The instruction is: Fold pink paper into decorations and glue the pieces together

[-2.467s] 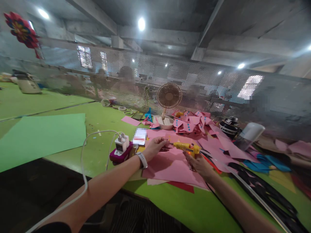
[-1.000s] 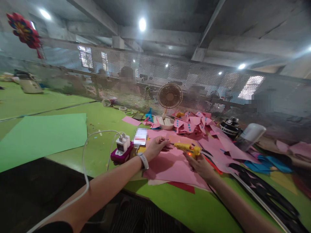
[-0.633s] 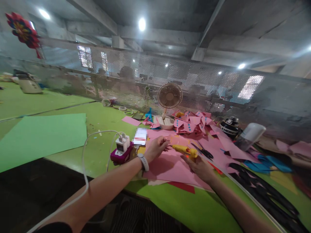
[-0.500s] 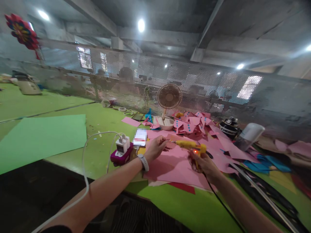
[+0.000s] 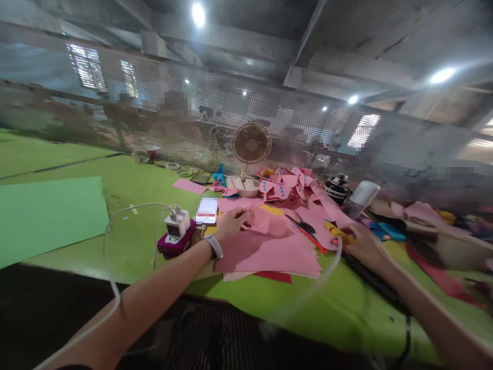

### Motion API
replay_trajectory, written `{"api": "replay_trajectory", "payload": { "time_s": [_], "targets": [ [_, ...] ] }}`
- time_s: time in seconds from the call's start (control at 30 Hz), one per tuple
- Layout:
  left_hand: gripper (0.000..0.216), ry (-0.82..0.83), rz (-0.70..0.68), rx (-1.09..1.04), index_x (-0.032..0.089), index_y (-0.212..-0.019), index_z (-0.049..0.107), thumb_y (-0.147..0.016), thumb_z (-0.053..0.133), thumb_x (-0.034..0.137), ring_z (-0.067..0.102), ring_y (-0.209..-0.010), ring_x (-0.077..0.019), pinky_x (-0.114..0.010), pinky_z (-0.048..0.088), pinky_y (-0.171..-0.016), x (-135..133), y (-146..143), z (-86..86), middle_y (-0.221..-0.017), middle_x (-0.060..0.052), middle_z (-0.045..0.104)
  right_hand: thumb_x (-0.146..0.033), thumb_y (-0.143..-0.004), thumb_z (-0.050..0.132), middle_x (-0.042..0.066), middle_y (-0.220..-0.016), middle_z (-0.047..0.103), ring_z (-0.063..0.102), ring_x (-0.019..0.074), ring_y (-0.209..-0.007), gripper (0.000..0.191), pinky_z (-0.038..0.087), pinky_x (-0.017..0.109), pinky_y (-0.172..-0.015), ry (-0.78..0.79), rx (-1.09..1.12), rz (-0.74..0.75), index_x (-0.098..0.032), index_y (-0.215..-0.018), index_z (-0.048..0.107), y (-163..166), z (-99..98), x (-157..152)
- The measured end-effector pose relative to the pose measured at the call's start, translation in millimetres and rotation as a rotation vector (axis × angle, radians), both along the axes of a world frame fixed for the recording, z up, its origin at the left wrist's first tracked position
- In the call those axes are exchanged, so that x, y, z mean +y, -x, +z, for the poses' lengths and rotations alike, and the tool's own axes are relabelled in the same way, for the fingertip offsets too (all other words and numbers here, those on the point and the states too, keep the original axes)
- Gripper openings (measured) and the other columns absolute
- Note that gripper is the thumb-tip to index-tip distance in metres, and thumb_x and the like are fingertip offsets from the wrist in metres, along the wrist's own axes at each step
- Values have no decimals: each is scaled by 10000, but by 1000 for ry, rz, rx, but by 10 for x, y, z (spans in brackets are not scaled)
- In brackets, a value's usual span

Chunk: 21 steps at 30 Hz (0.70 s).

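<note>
Head camera: the yellow glue gun (image 5: 339, 232) has swung away from the left fingertips and out to the right, so the left hand (image 5: 230, 226) alone now steadies the folded pink piece (image 5: 265, 221); I judge the gun is out of use for the moment. The left thumb and fingers are pinched together on that piece's near-left edge, above the stacked pink sheets (image 5: 265, 254). The right hand (image 5: 364, 241) is closed around the gun, though blur hides its exact hold, and a pale rod (image 5: 314, 285) (smeared by motion) seems to trail from the gun's back end. Black-handled scissors (image 5: 307, 226) lie between piece and gun, the nearest obstacle on that side. A white cable (image 5: 108, 252) crosses the left forearm, running to a charger (image 5: 177, 223) on a purple power strip (image 5: 174, 245), with a phone (image 5: 207, 209) just beside. Behind stand a fan (image 5: 251, 144), a heap of folded pink shapes (image 5: 287, 185) and a white-capped bottle (image 5: 362, 198).
</note>
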State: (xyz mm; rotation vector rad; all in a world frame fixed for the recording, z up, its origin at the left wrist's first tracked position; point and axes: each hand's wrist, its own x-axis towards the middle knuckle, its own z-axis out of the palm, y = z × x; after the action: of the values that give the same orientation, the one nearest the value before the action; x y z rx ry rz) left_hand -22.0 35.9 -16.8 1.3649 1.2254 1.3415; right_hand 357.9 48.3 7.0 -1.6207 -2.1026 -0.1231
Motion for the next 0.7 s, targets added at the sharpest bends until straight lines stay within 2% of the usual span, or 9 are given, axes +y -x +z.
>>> {"api": "replay_trajectory", "payload": {
  "time_s": [0.1,0.27,0.37,0.43,0.5,0.57,0.63,0.7],
  "targets": [
    [290,-4,10,-21,163,-761,583,-743,594,453,594,-591,-110,-175,433,-475,28,11,-7,-670,6,590,-502,-655,582,88,-933,662,616,248,-817,399,457,331,-685,4,-55,-38,-190,-899,621,-413,-188,-38],
    [333,-3,1,-75,158,-771,595,-705,626,482,591,-633,-114,-186,457,-525,47,33,-17,-692,2,598,-531,-659,572,94,-950,661,619,251,-818,442,478,345,-685,2,18,-63,-187,-934,610,-916,-484,-74],
    [348,20,7,-129,154,-786,589,-690,641,484,613,-641,-119,-182,448,-518,47,38,-11,-716,-7,609,-536,-662,567,100,-952,656,623,243,-769,456,488,347,-662,10,33,-74,-180,-942,615,-1096,-549,-110],
    [351,48,32,-179,160,-810,579,-684,649,480,635,-631,-125,-167,418,-478,56,41,-12,-731,-4,611,-519,-685,549,100,-923,653,624,228,-722,420,491,342,-647,28,4,-69,-174,-913,627,-1128,-503,-145],
    [343,63,54,-242,170,-818,562,-686,650,473,654,-625,-130,-157,395,-453,74,47,-24,-729,11,601,-488,-718,524,96,-903,649,624,222,-720,367,491,349,-667,13,-38,-62,-178,-878,639,-1032,-398,-178],
    [321,61,57,-305,175,-804,541,-694,651,456,664,-627,-133,-158,403,-459,96,54,-44,-719,27,585,-471,-762,486,96,-939,646,619,234,-791,351,482,377,-741,-59,-49,-42,-188,-896,643,-758,-277,-209],
    [300,63,58,-345,175,-781,522,-699,656,431,669,-625,-134,-164,419,-475,112,61,-61,-703,37,569,-481,-824,433,106,-1029,633,590,239,-936,397,454,378,-840,-71,-8,98,-181,-990,631,-301,-193,-249],
    [288,70,67,-359,174,-760,505,-701,661,409,671,-622,-138,-166,425,-479,117,68,-69,-689,41,558,-491,-866,383,108,-1166,585,538,234,-1063,457,415,382,-917,5,-7,277,-187,-1151,571,271,-169,-309]
  ]
}}
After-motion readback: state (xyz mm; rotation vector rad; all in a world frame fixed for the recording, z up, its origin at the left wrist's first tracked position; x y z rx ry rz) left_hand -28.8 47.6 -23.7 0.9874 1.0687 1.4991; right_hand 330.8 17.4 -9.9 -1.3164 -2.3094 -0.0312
